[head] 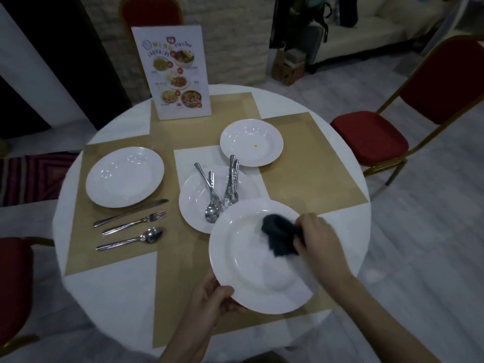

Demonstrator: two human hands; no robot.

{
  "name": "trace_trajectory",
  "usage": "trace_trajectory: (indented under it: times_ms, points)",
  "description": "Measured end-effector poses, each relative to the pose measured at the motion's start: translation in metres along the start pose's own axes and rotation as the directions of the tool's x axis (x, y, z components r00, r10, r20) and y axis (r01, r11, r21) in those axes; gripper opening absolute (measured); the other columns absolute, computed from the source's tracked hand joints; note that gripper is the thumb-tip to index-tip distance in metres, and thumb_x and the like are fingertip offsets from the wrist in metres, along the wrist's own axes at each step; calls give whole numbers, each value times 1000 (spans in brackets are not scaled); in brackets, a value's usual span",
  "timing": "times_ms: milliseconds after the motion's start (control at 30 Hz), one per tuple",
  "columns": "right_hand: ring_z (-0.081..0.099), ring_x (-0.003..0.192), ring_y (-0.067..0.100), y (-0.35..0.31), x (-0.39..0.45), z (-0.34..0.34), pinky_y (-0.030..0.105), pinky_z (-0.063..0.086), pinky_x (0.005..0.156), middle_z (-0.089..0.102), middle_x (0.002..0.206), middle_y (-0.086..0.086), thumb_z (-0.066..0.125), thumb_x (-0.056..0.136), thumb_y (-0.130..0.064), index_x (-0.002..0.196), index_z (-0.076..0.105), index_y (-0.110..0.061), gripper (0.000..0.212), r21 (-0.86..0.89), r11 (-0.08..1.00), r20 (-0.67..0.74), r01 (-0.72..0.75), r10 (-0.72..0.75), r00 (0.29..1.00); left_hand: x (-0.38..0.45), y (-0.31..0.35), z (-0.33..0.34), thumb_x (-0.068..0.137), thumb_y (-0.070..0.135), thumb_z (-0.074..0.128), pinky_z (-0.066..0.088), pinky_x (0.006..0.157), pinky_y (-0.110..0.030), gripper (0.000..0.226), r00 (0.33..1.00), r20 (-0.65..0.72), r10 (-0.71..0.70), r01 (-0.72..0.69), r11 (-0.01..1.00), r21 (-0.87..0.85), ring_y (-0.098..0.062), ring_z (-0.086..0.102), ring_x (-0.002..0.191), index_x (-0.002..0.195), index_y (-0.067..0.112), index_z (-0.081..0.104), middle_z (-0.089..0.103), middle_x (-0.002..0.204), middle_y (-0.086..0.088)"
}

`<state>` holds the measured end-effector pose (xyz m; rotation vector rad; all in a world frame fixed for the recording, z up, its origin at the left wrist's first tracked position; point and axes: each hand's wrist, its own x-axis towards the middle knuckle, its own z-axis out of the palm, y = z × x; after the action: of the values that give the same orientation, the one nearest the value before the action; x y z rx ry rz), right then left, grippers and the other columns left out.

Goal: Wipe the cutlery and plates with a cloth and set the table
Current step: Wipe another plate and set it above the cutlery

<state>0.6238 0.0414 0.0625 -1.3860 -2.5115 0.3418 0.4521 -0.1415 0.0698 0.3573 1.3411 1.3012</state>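
Note:
My left hand (209, 299) grips the near rim of a white plate (243, 265), held tilted above the table. My right hand (317, 242) presses a dark cloth (279, 235) against the plate's upper right face. Behind it a second white plate (193, 200) holds several loose spoons and forks (222, 192). A third plate (251, 142) with a small orange speck sits farther back. At the left a clean-looking plate (124, 176) lies on a tan placemat (78, 231), with a knife (131, 212), fork (135, 222) and spoon (131, 239) laid beside it.
A standing menu card (175, 74) is at the table's far side. Red chairs stand at the right (372, 142), far back (152, 11) and near left (13, 284). The round white table's edge (366, 218) curves close on the right.

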Motion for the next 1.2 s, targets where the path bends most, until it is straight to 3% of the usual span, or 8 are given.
trace_trajectory:
  times_ms: [100,167,300,467,633,867,1033,1200]
  points:
    - [59,69,14,-13,14,-17,30,48,59,62,79,-4,57,90,-17,98,54,-17,9,150,979,-100,-137,153,983,2,-2,10,77,5,58,57,68,-44,42,1000,27,13,-13,1000,-9,-32,62,72,118,13,63,69,99,-20]
    - [61,81,3,-41,11,-18,19,47,69,65,91,-15,49,89,-27,114,56,-22,27,254,966,-107,-40,69,992,5,-1,16,89,-4,52,56,67,-40,35,999,36,28,-28,1000,8,-31,65,76,118,12,63,70,103,-19]
    - [60,91,20,-60,-19,7,21,39,75,65,101,3,65,80,-19,107,52,-12,30,218,910,185,353,-393,901,8,6,18,92,-10,43,56,65,-35,36,999,29,45,-46,999,29,-31,70,90,113,9,66,73,101,-15]
    - [56,84,17,-22,-23,-6,36,46,71,59,96,-1,55,86,-15,108,50,-14,22,183,920,452,345,-391,802,0,-7,3,81,-2,57,56,57,-33,31,999,-33,-12,11,1000,-22,-27,70,72,110,7,67,73,92,-16]
    - [62,98,21,3,-23,8,30,50,82,64,107,3,58,84,-8,120,54,-10,36,113,936,326,332,-351,878,5,-13,-4,94,7,57,57,70,-37,26,999,-36,29,-28,1000,13,-27,68,88,118,15,65,71,105,-15]
    - [61,117,18,-57,-44,60,25,42,100,66,124,8,78,70,-15,125,59,-6,59,208,816,235,539,-576,783,21,-26,-30,97,11,52,59,65,-27,18,967,-254,26,-17,999,39,-24,72,89,106,13,67,76,95,-6]
    - [64,110,21,-65,-48,79,34,53,91,68,117,10,70,75,-13,122,59,-5,48,218,783,280,583,-623,731,12,-49,-65,96,10,54,58,62,-29,16,923,-380,54,-33,997,64,-30,68,86,93,-5,59,69,89,-21]
    - [62,95,26,-56,-59,89,38,51,71,64,106,9,54,88,-13,116,53,-8,29,206,823,411,529,-563,716,10,-74,-83,93,10,59,55,79,-55,12,889,-449,93,-21,987,162,-43,65,88,88,1,65,68,87,-22]
